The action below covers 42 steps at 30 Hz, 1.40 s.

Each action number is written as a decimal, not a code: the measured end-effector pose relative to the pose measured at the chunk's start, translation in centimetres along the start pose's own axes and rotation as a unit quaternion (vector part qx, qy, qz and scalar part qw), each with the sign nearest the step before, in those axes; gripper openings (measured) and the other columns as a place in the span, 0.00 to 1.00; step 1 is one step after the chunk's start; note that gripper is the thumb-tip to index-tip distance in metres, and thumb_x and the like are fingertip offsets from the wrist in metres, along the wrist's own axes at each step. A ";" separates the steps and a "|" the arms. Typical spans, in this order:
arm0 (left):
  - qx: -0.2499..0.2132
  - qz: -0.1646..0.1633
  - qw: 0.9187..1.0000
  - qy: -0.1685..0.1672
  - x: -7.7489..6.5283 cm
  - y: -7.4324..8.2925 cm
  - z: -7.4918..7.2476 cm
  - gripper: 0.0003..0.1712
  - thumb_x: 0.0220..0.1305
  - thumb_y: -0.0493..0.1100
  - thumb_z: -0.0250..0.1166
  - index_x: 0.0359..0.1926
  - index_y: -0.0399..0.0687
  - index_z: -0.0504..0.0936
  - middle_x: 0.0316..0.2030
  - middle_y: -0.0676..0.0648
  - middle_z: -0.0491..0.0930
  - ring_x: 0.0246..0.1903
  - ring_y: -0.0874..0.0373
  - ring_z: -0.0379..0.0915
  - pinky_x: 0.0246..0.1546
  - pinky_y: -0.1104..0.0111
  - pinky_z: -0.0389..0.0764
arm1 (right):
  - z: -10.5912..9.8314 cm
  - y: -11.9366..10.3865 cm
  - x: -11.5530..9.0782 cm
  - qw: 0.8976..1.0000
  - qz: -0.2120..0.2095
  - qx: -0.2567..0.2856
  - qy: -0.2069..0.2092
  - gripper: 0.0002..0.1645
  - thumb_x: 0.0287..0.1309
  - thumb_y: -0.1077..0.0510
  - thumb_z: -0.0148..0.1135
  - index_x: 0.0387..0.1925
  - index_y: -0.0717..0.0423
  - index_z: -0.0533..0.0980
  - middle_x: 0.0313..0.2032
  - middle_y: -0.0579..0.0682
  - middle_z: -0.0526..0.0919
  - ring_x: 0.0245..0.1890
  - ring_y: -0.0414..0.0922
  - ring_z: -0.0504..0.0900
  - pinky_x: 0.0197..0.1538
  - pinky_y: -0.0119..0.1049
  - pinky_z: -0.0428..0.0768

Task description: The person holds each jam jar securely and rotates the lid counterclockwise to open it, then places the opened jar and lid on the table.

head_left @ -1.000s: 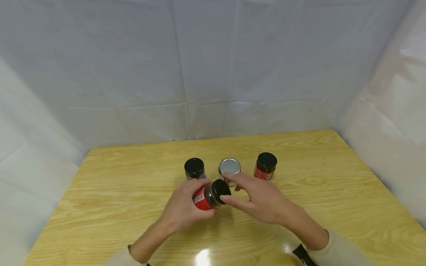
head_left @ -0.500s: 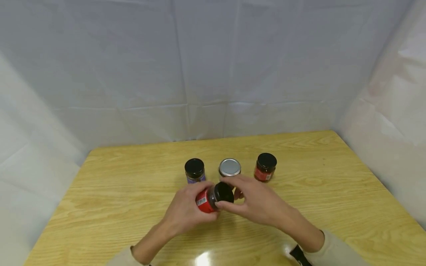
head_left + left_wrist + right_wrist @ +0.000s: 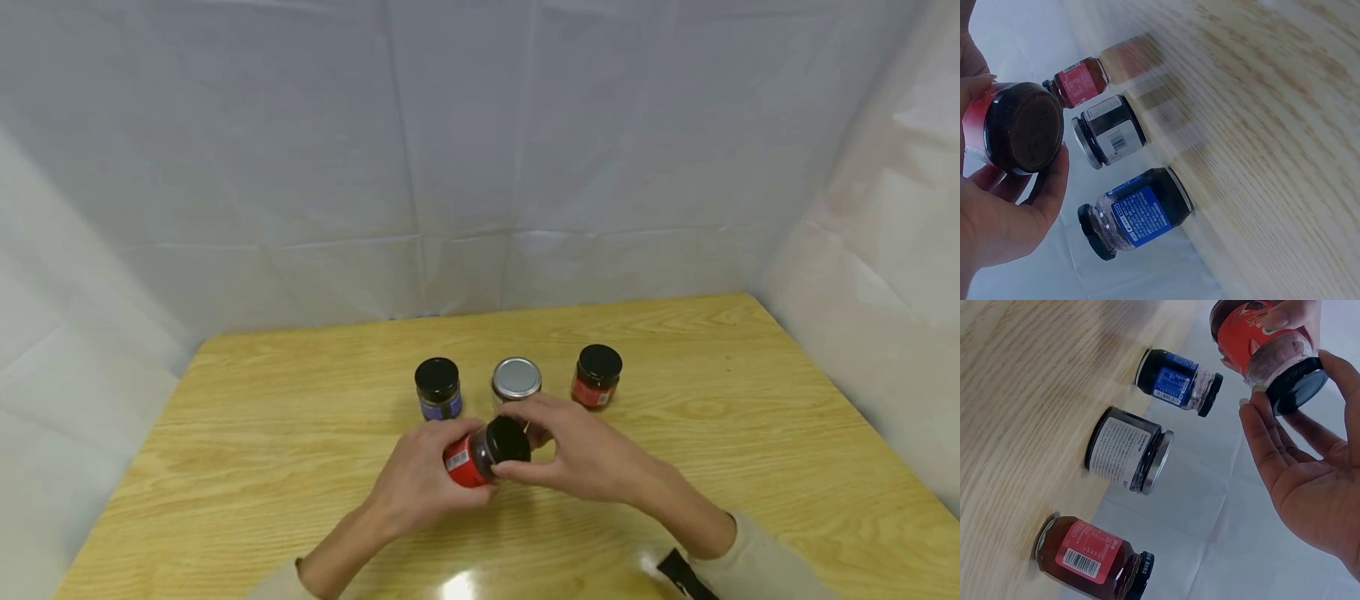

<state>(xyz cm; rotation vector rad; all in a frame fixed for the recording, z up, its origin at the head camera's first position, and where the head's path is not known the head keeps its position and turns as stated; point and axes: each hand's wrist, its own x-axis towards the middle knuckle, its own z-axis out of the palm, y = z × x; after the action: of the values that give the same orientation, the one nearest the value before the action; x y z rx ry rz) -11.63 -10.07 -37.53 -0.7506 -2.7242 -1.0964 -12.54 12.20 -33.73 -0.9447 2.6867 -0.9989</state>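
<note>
Above the table, my left hand (image 3: 420,477) grips a glass jar (image 3: 465,462) with a red label. The jar is tilted, its black lid (image 3: 507,440) pointing right and its dark base (image 3: 1034,131) facing the left wrist camera. Around that lid, my right hand (image 3: 596,457) has its thumb on one side and fingertips on the other, plain in the right wrist view on the black lid (image 3: 1300,386). The lid sits on the jar's neck. The left palm hides part of the red label.
Beyond the hands stand three upright jars: a blue-labelled jar (image 3: 441,407) with black lid, a silver-lidded jar (image 3: 517,379) partly behind the right hand, and a red-labelled jar (image 3: 592,392) with black lid. White sheeting (image 3: 465,167) surrounds the wooden table (image 3: 285,417).
The held jar has shifted slightly right and toward the person. The right hand's fingers and thumb have closed from loosely near the lid to around it. The standing jars stay put.
</note>
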 end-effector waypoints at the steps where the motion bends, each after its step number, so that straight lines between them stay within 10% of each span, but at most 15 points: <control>1: -0.001 0.001 1.000 -0.002 0.0 0.0 0.0 0.25 0.40 0.51 0.76 0.44 0.57 0.81 0.33 0.60 0.79 0.32 0.64 0.71 0.32 0.70 0.76 | -0.1 0.1 0.0 1.000 -0.002 0.002 -0.004 0.36 0.53 0.33 0.63 0.60 0.43 0.72 0.47 0.38 0.75 0.39 0.35 0.75 0.41 0.33 0.77; 11: -0.006 -0.004 1.000 -0.015 0.0 0.0 -0.1 0.26 0.40 0.50 0.75 0.45 0.56 0.81 0.34 0.60 0.79 0.33 0.65 0.71 0.33 0.70 0.76 | -0.4 0.6 -0.2 0.999 -0.016 0.000 -0.028 0.40 0.54 0.32 0.61 0.65 0.43 0.68 0.55 0.40 0.72 0.45 0.36 0.75 0.47 0.37 0.77; 25: 0.032 -0.010 0.999 -0.016 0.0 0.0 0.0 0.25 0.39 0.52 0.76 0.43 0.58 0.80 0.33 0.60 0.78 0.32 0.64 0.70 0.31 0.71 0.75 | -0.5 -0.6 0.3 0.994 0.099 -0.001 -0.045 0.36 0.54 0.25 0.53 0.55 0.42 0.75 0.36 0.36 0.76 0.27 0.36 0.77 0.28 0.34 0.76; 33: 0.032 -0.002 0.999 -0.009 0.0 -0.2 0.3 0.25 0.38 0.53 0.75 0.42 0.59 0.80 0.32 0.62 0.77 0.31 0.65 0.70 0.31 0.71 0.74 | -0.2 -0.3 0.5 0.998 0.056 -0.003 -0.033 0.32 0.54 0.30 0.59 0.53 0.44 0.76 0.32 0.36 0.78 0.30 0.35 0.77 0.32 0.31 0.76; 42: 0.024 -0.007 0.999 -0.024 -0.1 -0.3 0.2 0.25 0.39 0.53 0.75 0.42 0.60 0.81 0.33 0.62 0.78 0.32 0.65 0.71 0.31 0.72 0.75 | -0.8 0.4 0.2 0.998 -0.005 0.014 -0.063 0.35 0.56 0.38 0.64 0.61 0.48 0.73 0.52 0.41 0.75 0.43 0.36 0.78 0.47 0.36 0.77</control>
<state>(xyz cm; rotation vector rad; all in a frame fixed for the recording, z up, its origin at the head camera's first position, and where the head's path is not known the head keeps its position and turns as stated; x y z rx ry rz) -11.70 -10.12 -37.92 -0.7602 -2.7892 -1.0240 -13.18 12.80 -33.36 -0.9825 2.5615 -0.9417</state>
